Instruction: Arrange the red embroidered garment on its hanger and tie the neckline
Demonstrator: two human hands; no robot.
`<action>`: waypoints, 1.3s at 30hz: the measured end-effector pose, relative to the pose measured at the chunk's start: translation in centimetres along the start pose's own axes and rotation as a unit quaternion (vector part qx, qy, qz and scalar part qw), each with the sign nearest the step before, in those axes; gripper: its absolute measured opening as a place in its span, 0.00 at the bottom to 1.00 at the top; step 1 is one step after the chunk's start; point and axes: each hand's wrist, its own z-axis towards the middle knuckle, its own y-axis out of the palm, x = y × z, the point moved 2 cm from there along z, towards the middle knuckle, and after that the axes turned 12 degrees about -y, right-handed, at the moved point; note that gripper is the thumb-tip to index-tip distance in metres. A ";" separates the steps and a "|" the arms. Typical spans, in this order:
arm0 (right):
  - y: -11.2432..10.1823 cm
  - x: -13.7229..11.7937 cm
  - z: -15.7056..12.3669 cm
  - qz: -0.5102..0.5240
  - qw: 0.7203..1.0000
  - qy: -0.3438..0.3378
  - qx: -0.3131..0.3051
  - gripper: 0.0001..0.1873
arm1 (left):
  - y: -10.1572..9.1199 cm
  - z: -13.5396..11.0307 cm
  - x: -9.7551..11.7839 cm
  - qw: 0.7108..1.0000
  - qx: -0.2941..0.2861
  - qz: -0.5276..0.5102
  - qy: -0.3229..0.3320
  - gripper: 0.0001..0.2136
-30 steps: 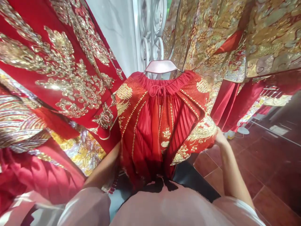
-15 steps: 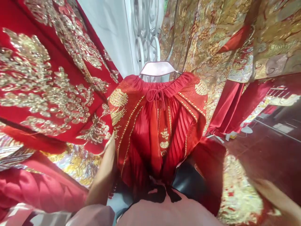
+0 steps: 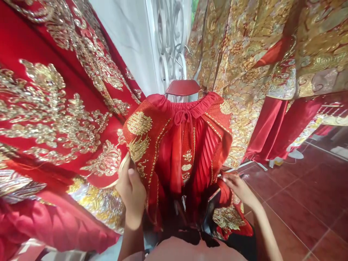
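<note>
**Here, a red skirt point(image 3: 178, 156) hangs from a hanger point(image 3: 183, 88), left hand point(image 3: 132, 192) and right hand point(image 3: 239, 186) at its two sides**

In the head view, the skirt is upright at the middle, its gathered waistband point(image 3: 160, 100) spread between the left and right ends of the hanger. The waistband is tied at the front with a red bow point(image 3: 182, 116). Pleats run down below it, flanked by panels with gold dots and round gold motifs. The hanger's hook point(image 3: 178, 58) rises in front of white scrollwork point(image 3: 168, 32); what it catches on cannot be made out.

The hands are well apart. The left hand is at the skirt's left edge, thumb toward the camera, the other fingers mostly hidden, so how firmly it grips cannot be told. The right hand, lower right of the hanger, pinches the skirt's cloth between thumb and fingers. Just below it droops a flap point(image 3: 230, 219) of red with gold stitching, beside a dark, shiny surface point(image 3: 210, 208) too unclear to name.

On the left hangs a red gown point(image 3: 89, 145) with heavy gold beadwork, its pale hem just beside the left hand. On the right are gold robes point(image 3: 231, 47), with plain red cloth point(image 3: 272, 127) below them, over a reddish tiled floor point(image 3: 304, 195).
</note>
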 end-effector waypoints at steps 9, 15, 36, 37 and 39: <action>5.6 -16.1 16.3 -0.060 0.982 -0.175 0.044 0.18 | 0.1 -1.2 3.6 0.993 -0.015 -0.075 0.088 0.08; 7.0 -15.1 14.1 -0.169 0.968 -0.181 0.033 0.26 | 0.4 -1.5 4.8 0.989 -0.106 -0.039 0.096 0.08; 4.1 -11.0 9.9 -0.071 0.990 -0.111 0.056 0.18 | 9.9 5.2 9.4 0.832 -0.322 0.238 0.384 0.07; 3.7 -11.4 10.6 -0.025 0.987 -0.134 0.088 0.17 | 9.5 5.1 9.1 0.839 -0.323 0.235 0.369 0.06; 3.9 -12.4 11.5 0.061 0.976 -0.183 0.104 0.15 | 8.9 5.2 8.8 0.850 -0.332 0.227 0.339 0.04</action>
